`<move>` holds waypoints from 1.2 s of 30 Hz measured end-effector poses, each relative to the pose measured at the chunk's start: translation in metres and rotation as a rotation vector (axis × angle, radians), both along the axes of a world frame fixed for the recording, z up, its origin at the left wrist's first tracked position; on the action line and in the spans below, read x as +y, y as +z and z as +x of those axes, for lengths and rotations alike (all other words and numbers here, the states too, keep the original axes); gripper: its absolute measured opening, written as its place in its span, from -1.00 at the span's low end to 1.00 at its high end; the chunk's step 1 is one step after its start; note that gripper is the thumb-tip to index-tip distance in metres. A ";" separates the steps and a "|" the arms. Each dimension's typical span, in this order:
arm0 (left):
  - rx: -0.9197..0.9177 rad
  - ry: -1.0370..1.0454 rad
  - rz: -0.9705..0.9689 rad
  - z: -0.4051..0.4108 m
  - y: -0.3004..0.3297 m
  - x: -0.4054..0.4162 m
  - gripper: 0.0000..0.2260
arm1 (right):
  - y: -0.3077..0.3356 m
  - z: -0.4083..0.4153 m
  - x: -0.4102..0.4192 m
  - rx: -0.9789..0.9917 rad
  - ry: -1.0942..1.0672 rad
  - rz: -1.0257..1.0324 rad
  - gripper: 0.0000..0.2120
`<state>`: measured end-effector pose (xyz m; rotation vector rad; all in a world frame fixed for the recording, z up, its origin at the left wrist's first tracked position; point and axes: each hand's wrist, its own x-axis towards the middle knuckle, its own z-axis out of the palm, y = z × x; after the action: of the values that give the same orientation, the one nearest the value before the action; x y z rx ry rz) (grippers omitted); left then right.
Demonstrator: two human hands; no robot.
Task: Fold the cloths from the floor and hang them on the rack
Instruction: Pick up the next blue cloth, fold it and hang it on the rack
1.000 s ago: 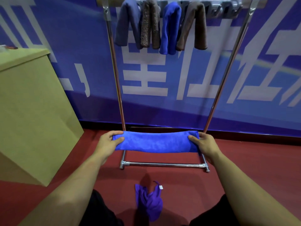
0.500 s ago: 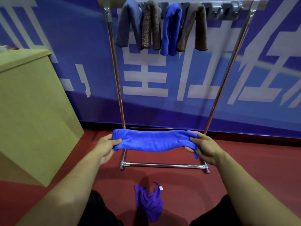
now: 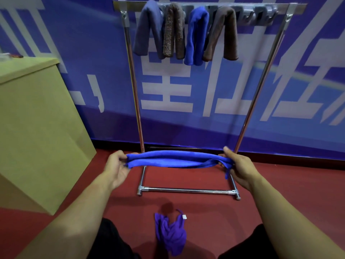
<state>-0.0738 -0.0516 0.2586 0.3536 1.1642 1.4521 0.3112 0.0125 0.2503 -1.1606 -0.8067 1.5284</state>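
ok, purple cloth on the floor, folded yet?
No. The purple cloth lies crumpled on the floor, tag showing; both hands hold the blue cloth.

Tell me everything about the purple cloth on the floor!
The purple cloth lies crumpled in a loose heap on the red floor, in front of the metal rack and between the person's knees. It looks soft and thin, bunched into wrinkles, not folded. A small white tag sticks out at its upper right corner beside a thin loop. Neither hand touches it.
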 end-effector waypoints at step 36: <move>1.051 -0.739 0.287 0.056 0.006 -0.016 -0.45 | -0.026 -0.107 -0.046 -0.792 0.731 0.505 -0.38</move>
<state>-0.0175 -0.0676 0.2644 1.6929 1.3704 0.7159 0.2044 -0.0334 0.2239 -1.1225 -2.1966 1.2356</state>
